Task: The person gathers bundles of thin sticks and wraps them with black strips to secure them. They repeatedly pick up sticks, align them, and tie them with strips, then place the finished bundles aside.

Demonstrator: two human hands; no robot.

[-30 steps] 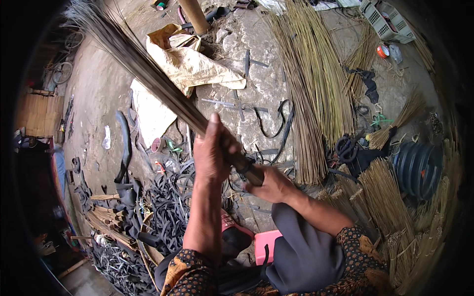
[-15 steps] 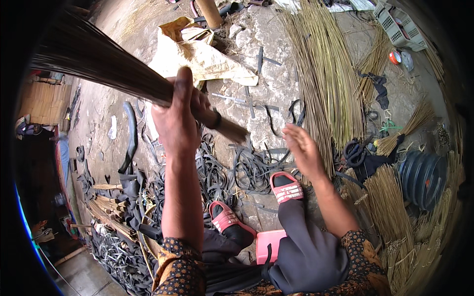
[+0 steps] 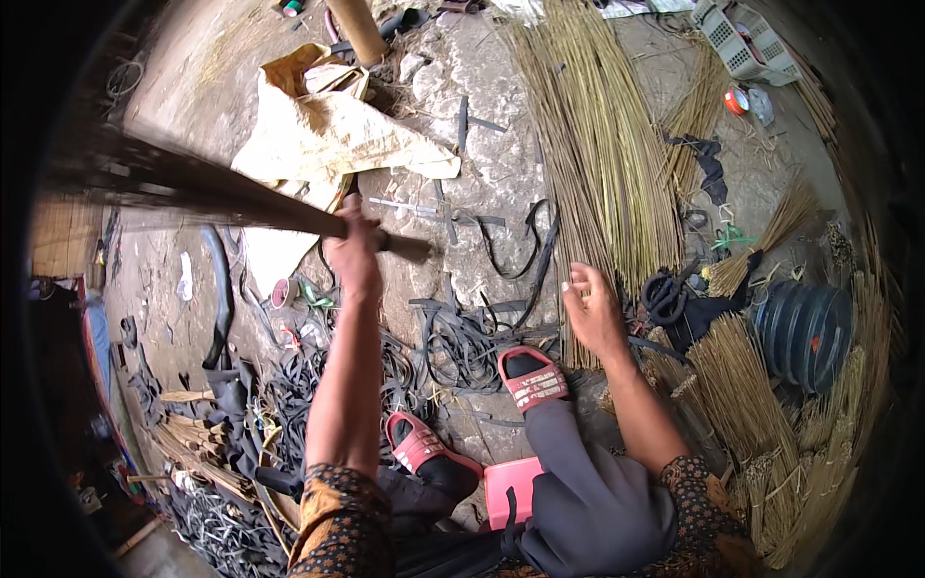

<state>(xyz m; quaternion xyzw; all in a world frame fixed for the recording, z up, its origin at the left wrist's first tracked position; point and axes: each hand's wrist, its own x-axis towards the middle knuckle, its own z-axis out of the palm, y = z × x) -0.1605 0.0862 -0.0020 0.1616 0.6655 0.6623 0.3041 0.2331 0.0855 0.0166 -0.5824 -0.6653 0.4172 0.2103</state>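
My left hand (image 3: 356, 258) is closed around a bundle of dark thin sticks (image 3: 251, 197), near its bound, blunt end. The bundle's loose end fans out toward the upper left and is smeared by motion. My right hand (image 3: 593, 306) holds nothing; its fingers are apart and partly curled, above the near end of a long spread of greenish-brown sticks (image 3: 607, 144). Black rubber strips (image 3: 462, 342) lie tangled on the ground between my two hands, close to my feet.
A cream sack (image 3: 318, 125) lies ahead on the left. At right are a blue ribbed plastic jug (image 3: 805, 332), a small tied stick bundle (image 3: 771, 236) and bundled sticks (image 3: 747, 380). A grey crate (image 3: 742, 43) stands far right. Rubber scraps (image 3: 222, 520) heap at lower left.
My left hand has moved down slightly, and the bundle swings lower at the left, now blurred. My right hand has dropped a little. The whole view has shifted slightly.
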